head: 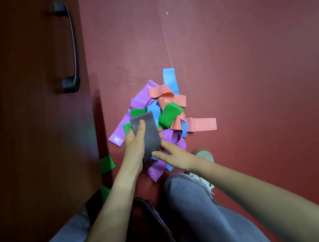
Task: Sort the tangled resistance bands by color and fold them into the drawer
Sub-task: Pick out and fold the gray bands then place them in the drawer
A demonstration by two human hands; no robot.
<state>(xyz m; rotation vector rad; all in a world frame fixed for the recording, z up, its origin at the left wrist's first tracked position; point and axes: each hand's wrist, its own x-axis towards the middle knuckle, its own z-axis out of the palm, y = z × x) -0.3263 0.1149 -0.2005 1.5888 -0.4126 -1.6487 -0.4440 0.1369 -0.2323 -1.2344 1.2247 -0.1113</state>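
Left hand [135, 140] pinching grey band [146, 134] | right hand [173, 155] spread, touching band's lower edge

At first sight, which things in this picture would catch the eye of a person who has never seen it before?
The eye goes first to the bright pile of bands, purple, blue, pink and green, tangled on the dark red floor in the middle. Just in front of it, the left hand holds up a grey band while the right hand touches its lower edge. At the left stands a wooden drawer front with a dark handle.
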